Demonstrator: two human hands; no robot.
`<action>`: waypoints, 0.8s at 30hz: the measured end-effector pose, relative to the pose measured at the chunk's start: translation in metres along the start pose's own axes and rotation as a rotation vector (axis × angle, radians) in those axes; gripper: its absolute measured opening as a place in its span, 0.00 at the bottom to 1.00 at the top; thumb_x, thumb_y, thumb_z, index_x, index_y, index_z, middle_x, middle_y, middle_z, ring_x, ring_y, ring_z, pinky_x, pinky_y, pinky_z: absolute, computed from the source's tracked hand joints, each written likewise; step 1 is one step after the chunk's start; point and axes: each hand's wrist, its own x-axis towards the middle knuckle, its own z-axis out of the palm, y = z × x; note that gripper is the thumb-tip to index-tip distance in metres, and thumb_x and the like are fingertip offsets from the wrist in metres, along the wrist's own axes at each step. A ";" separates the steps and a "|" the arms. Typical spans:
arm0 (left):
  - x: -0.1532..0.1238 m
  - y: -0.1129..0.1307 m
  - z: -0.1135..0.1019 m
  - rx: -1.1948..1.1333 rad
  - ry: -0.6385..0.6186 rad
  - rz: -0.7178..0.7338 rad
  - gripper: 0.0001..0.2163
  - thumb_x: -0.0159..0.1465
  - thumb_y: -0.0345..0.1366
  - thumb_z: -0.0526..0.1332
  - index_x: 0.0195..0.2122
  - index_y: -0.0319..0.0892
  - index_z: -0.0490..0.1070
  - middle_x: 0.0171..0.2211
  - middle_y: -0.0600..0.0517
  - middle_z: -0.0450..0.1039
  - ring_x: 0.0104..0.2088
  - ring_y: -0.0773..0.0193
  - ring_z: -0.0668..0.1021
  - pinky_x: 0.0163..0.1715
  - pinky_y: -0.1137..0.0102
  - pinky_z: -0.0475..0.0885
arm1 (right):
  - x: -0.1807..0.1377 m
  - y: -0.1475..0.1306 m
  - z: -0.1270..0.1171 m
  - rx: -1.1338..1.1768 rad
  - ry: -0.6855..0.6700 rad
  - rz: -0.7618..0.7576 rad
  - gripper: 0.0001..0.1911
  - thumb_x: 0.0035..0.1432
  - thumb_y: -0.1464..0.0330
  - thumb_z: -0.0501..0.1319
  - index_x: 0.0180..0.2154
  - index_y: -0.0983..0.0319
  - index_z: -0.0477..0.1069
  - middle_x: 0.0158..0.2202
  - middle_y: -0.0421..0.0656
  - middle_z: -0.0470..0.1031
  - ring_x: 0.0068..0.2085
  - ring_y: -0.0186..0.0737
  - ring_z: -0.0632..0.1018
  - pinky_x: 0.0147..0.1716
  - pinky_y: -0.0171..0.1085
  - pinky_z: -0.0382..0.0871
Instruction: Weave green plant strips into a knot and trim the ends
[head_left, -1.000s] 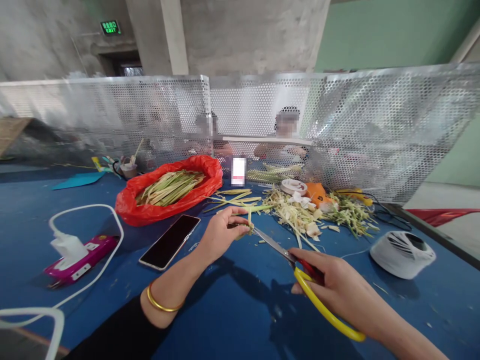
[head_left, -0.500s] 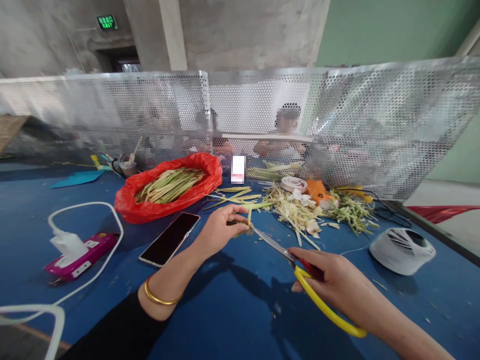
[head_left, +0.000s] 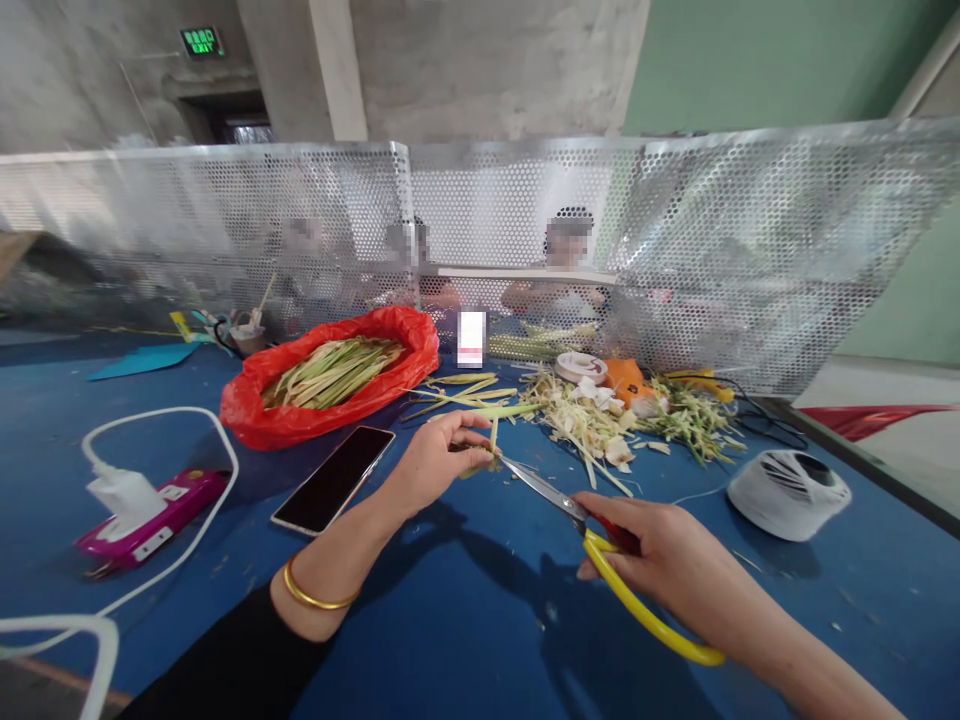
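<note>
Pinched between the thumb and fingers of my left hand (head_left: 442, 458) is a pale green plant strip (head_left: 494, 433), bent, its lower part mostly hidden by the fingers. My right hand (head_left: 660, 550) grips a pair of scissors (head_left: 551, 492) with a yellow handle loop and some red at the grip. The blades look closed or nearly so, and their tips meet the strip right beside my left thumb. Behind my hands lie loose strips (head_left: 465, 392) and a pile of pale trimmings (head_left: 577, 420) on the blue table (head_left: 480, 620).
A red plastic bag (head_left: 247, 405) holds a bundle of long strips. A phone (head_left: 334, 480), a purple power strip (head_left: 161, 515) with a white cable and a spool of white thread (head_left: 787, 495) lie around. Behind a perforated metal screen (head_left: 735, 240) sit other people.
The whole view has shifted slightly, so things appear a little further left. My hands, the strip and the scissors keep nearly the same pose.
</note>
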 end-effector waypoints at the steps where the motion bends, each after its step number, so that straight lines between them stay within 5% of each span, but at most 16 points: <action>1: 0.000 0.000 0.000 0.000 -0.002 -0.005 0.15 0.50 0.31 0.67 0.39 0.42 0.72 0.32 0.47 0.79 0.32 0.62 0.80 0.33 0.70 0.73 | 0.000 0.000 0.000 -0.002 0.000 0.002 0.16 0.50 0.62 0.63 0.43 0.54 0.77 0.24 0.40 0.79 0.26 0.41 0.77 0.26 0.33 0.66; 8: 0.000 0.001 -0.001 -0.016 0.019 -0.047 0.16 0.50 0.30 0.67 0.41 0.40 0.71 0.33 0.47 0.79 0.33 0.61 0.80 0.35 0.69 0.73 | 0.008 0.006 -0.001 0.186 0.067 0.116 0.20 0.48 0.60 0.65 0.44 0.58 0.76 0.27 0.39 0.78 0.28 0.41 0.76 0.25 0.32 0.65; 14: -0.003 -0.004 0.004 -0.283 -0.003 -0.213 0.14 0.52 0.30 0.68 0.41 0.38 0.71 0.33 0.47 0.79 0.32 0.63 0.80 0.36 0.70 0.74 | 0.015 0.006 0.005 0.771 0.186 0.319 0.32 0.41 0.56 0.70 0.48 0.63 0.70 0.17 0.32 0.64 0.17 0.31 0.63 0.16 0.31 0.56; 19: -0.013 -0.007 0.022 -0.595 -0.032 -0.378 0.10 0.53 0.26 0.67 0.38 0.36 0.72 0.32 0.48 0.78 0.32 0.67 0.79 0.38 0.73 0.74 | 0.015 0.000 0.023 1.060 0.272 0.288 0.30 0.42 0.62 0.72 0.47 0.62 0.67 0.24 0.35 0.71 0.21 0.30 0.67 0.20 0.30 0.63; 24: -0.027 -0.002 0.045 -0.685 -0.004 -0.413 0.12 0.51 0.24 0.67 0.37 0.36 0.72 0.31 0.50 0.76 0.32 0.67 0.79 0.39 0.72 0.74 | 0.016 -0.007 0.035 1.091 0.277 0.315 0.35 0.39 0.62 0.73 0.49 0.62 0.65 0.31 0.40 0.76 0.22 0.30 0.69 0.20 0.31 0.65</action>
